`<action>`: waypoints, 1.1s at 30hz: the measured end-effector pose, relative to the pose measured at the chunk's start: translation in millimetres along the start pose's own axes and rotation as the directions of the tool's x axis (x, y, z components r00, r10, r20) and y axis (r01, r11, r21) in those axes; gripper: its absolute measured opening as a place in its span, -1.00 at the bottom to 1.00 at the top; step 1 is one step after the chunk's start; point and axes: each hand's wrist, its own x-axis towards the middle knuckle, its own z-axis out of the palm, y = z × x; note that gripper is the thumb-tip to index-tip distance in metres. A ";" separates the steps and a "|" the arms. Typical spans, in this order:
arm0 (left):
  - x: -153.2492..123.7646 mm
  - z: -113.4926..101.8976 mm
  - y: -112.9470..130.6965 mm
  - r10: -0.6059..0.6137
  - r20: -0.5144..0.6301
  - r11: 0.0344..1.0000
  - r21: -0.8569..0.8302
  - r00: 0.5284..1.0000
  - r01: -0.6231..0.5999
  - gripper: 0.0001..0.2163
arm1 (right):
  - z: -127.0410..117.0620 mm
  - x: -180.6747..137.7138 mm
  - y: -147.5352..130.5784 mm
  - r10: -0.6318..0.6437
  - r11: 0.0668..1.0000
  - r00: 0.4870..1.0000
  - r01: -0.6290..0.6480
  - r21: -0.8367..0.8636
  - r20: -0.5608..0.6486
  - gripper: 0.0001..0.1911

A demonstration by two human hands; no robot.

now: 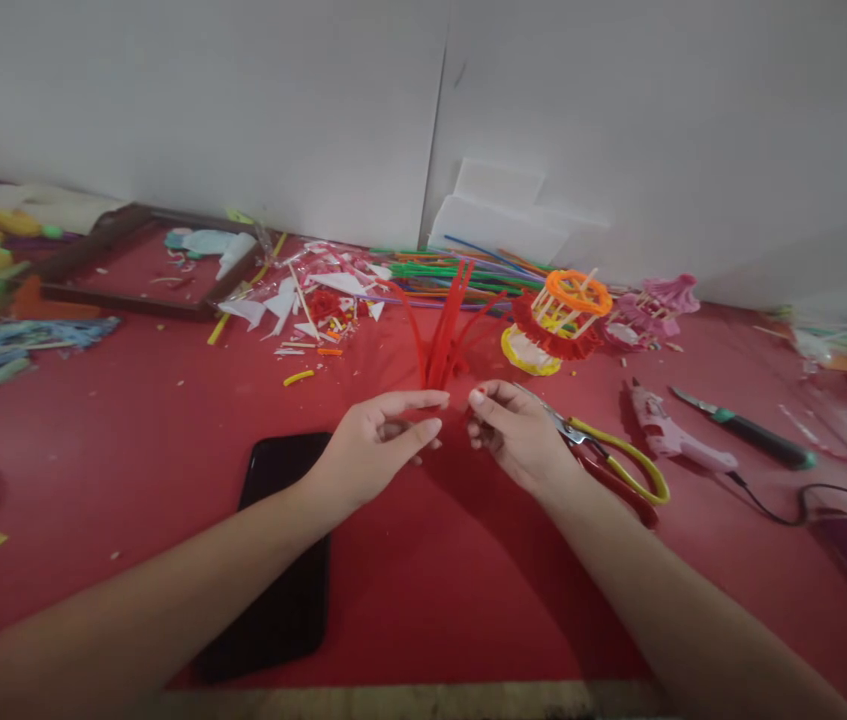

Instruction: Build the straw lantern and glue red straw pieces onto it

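Observation:
A bunch of red pipe cleaners [444,325] fans upward from between my two hands over the red table [130,440]. My left hand [378,445] pinches the lower ends of the bunch with thumb and fingers closed. My right hand [517,430] is curled close beside it, fingertips near the same ends, and yellow-handled scissors [618,462] hang from its fingers. Just behind the bunch stands a small lantern-like craft [562,320] with an orange ring, red fringe and a yellow base.
A black phone [284,560] lies under my left forearm. A pink glue gun [674,435] with its cord and a green-handled knife [749,430] lie at the right. Coloured sticks [453,270], paper scraps [318,300] and a dark wooden frame [130,260] are at the back.

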 end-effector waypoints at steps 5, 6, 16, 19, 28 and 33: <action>1.5 -0.2 -2.2 0.027 0.029 0.999 0.018 0.999 -0.027 -0.60 | -0.4 -0.9 -1.9 -0.044 0.993 0.999 0.046 0.112 -0.019 -0.53; 1.7 -0.3 -3.2 0.038 0.040 0.999 0.019 0.998 -0.039 -0.60 | 0.1 -2.0 -1.3 -0.055 0.991 0.998 0.056 0.120 -0.016 -0.54; 0.6 0.5 -7.7 0.115 0.031 0.990 0.080 0.993 -0.117 -0.70 | 5.7 -6.8 7.2 -0.109 0.984 0.994 0.105 0.141 0.015 -0.58; 0.2 0.1 -7.4 0.128 0.018 0.989 0.067 0.992 -0.129 -0.74 | 8.0 -9.1 7.0 -0.105 0.981 0.994 0.101 0.168 0.015 -0.59; -2.9 2.3 -3.0 0.204 0.020 0.979 -0.027 0.979 -0.203 -0.89 | 7.3 -11.6 5.9 0.036 0.979 0.996 -0.051 0.197 0.078 -0.60; -1.1 3.1 -0.3 0.110 0.169 0.966 -0.249 0.979 -0.066 -0.93 | 2.3 -13.6 2.8 0.100 0.984 0.945 -0.140 0.108 0.313 -0.61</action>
